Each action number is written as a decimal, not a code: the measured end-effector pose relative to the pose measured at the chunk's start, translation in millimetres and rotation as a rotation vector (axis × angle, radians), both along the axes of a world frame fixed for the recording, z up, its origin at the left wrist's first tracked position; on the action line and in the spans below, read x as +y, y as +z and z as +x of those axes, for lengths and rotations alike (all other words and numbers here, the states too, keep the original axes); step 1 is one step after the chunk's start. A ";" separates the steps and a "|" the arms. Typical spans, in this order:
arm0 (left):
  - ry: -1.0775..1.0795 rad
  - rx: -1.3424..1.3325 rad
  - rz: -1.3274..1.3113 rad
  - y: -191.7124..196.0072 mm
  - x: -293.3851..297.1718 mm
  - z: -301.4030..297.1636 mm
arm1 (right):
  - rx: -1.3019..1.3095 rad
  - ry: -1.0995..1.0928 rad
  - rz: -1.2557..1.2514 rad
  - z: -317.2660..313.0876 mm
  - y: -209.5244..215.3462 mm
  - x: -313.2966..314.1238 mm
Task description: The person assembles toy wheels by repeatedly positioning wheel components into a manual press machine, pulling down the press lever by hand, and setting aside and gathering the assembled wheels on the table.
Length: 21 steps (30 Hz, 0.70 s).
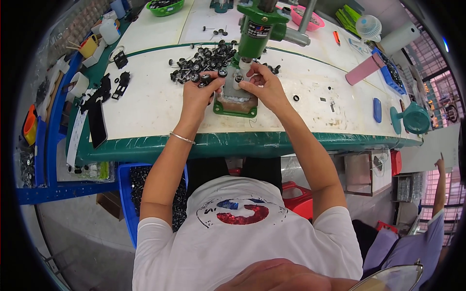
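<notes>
Several small black toy wheels (pixel 222 72) are gathered in my left hand (pixel 198 97), its fingers closed round them beside the press. My right hand (pixel 268 88) is curled in at the press, with thumb and fingertips at another small black wheel (pixel 238 78). That wheel rests on a white holder (pixel 237 86), partly covered by my thumb. Directly above is the white tip (pixel 245 63) of a green bench press (pixel 257 36). Its metal base (pixel 236 107) stands on the table between my forearms. Behind my hands lies a pile of black wheels on metal axles (pixel 208 59).
Black plastic parts (pixel 102 92) and a phone (pixel 97 124) lie at left. A loose black ring (pixel 296 98), a pink cylinder (pixel 364 69) and a blue case (pixel 377 110) are at right. A blue bin (pixel 127 194) stands below the green table edge (pixel 272 143). Another person's arm (pixel 439 186) shows far right.
</notes>
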<state>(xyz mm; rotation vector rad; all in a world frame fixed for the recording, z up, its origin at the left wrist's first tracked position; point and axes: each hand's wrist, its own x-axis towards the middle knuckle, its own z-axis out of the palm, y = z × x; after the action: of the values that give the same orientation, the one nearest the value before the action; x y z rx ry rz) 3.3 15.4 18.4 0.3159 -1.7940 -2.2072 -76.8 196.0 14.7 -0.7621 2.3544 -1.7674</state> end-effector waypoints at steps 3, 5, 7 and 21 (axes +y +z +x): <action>-0.033 0.015 0.070 -5.2 1.5 -6.3 | -0.054 0.003 -0.013 0.8 16.1 16.8; -0.043 0.044 0.101 -4.6 5.5 -10.6 | -0.014 -0.034 -0.036 -11.9 28.2 40.7; -0.074 0.043 0.066 -1.1 11.0 -15.4 | 0.000 -0.118 -0.121 -28.9 44.3 64.8; -0.121 -0.004 -0.059 23.3 26.9 -30.2 | -0.096 0.039 -0.614 -135.1 275.3 6.6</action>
<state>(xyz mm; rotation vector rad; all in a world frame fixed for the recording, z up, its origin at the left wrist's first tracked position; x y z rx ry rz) -26.9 42.3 41.6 0.2040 -1.9238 -2.2289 -211.9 202.6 290.1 -0.7478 1.7167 -2.4730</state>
